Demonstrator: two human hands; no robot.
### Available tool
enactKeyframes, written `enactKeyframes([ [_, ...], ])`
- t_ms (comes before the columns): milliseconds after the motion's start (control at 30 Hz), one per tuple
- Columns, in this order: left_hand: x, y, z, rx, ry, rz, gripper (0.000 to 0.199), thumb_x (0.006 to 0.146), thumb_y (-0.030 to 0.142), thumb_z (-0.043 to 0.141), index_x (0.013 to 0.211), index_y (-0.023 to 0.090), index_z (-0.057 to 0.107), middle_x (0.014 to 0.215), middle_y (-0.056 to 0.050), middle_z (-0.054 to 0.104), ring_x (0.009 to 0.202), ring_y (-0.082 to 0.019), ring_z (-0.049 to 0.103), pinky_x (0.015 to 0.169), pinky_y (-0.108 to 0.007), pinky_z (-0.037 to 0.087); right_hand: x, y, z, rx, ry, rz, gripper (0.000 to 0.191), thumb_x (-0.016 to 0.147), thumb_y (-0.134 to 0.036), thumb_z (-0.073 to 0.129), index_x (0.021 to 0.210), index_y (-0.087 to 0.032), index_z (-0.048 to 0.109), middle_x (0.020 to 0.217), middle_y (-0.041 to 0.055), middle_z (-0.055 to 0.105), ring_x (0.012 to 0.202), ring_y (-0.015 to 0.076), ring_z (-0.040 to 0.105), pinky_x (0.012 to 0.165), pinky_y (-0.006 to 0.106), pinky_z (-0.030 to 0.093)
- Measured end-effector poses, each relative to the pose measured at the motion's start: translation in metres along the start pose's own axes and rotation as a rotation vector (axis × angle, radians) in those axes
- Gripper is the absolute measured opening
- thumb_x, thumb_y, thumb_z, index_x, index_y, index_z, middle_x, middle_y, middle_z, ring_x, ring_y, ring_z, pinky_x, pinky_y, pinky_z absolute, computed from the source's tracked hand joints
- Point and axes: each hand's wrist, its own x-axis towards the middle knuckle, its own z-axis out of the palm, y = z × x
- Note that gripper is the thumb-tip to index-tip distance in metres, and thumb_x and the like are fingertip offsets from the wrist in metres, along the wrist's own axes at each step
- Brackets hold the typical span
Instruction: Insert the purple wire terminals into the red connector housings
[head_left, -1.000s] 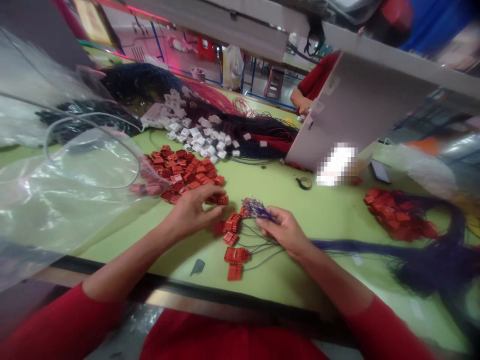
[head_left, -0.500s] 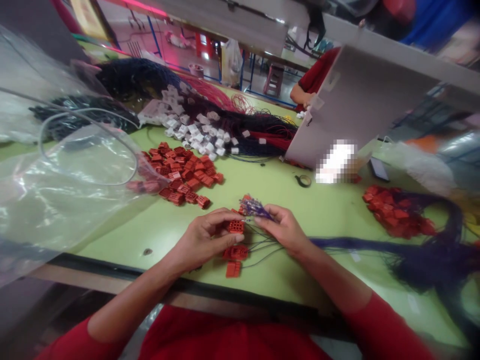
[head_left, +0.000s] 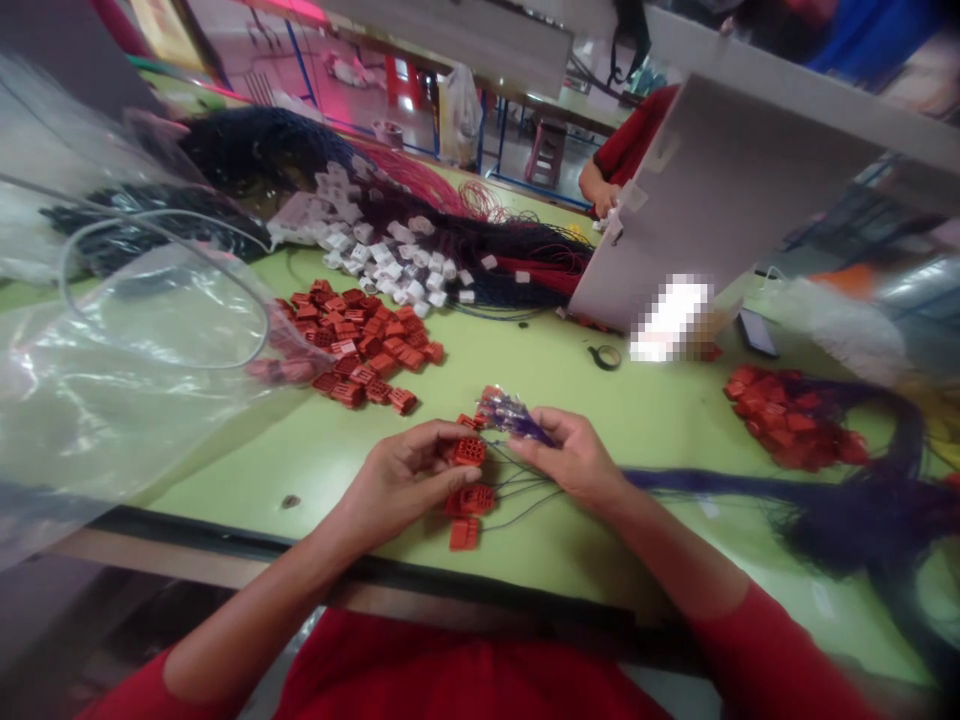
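Note:
Between thumb and fingers, my left hand [head_left: 411,474] grips a red connector [head_left: 469,451] whose holes face up. My right hand [head_left: 574,455] is closed on a bundle of purple wires [head_left: 517,415] with metal tips, just right of that connector. Thin wires run under the right hand from more red connectors [head_left: 464,533], which lie on the green table just below the held one. Another red piece [head_left: 491,393] shows beyond the wire tips. Whether a single wire is pinched in the right fingertips is too small to tell.
Red connectors [head_left: 367,340] and white connectors [head_left: 390,262] are heaped at back left, beside a clear plastic bag [head_left: 150,380]. Black tape [head_left: 606,357], a phone [head_left: 757,332] and wired red connectors [head_left: 787,415] lie right. A person's arm [head_left: 600,185] shows behind a grey panel [head_left: 720,200].
A wire tip that was at the face of the held connector no longer shows there. My right hand stays closed on the bundle, and my left hand keeps the connector. The view has shifted slightly.

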Motion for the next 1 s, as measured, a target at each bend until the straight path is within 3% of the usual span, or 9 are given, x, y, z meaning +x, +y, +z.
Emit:
enactKeyframes([
  [200,0.000,-0.007,-0.004,0.010,0.011,0.123,0.035,0.079,0.029,0.080,0.113,0.020,0.077,0.103,-0.008,0.074,0.082,-0.016,0.070,0.069,-0.026,0.060,-0.004,-0.007,0.003,-0.114,-0.007,-0.039,0.019,0.078,-0.035,0.071,0.079,-0.017,0.065,0.067,-0.0032,0.050,0.061,0.0103,0.040,0.056,0.024,0.033],
  [533,0.000,0.001,-0.003,0.193,-0.095,0.198,0.023,0.086,0.029,0.073,0.107,0.021,0.078,0.100,-0.008,0.070,0.084,-0.018,0.067,0.073,-0.029,0.058,-0.005,-0.005,0.007,-0.127,-0.058,-0.098,0.012,0.079,-0.028,0.065,0.077,-0.018,0.058,0.068,-0.0038,0.050,0.062,0.0104,0.041,0.059,0.025,0.036],
  [767,0.001,-0.011,0.003,-0.001,-0.091,0.072,0.029,0.085,0.032,0.076,0.111,0.021,0.077,0.115,-0.009,0.068,0.097,-0.022,0.069,0.085,-0.032,0.059,-0.004,-0.003,0.005,-0.109,-0.094,-0.105,0.013,0.081,-0.029,0.066,0.080,-0.017,0.059,0.071,-0.0032,0.052,0.065,0.0106,0.043,0.062,0.024,0.038],
  [1000,-0.001,0.000,0.009,0.056,-0.115,0.182,0.023,0.087,0.029,0.074,0.107,0.020,0.079,0.118,-0.010,0.070,0.108,-0.024,0.067,0.097,-0.036,0.055,-0.003,0.002,0.006,-0.132,-0.119,-0.071,0.011,0.080,-0.027,0.068,0.082,-0.017,0.063,0.072,-0.0024,0.055,0.065,0.0116,0.046,0.063,0.025,0.039],
])
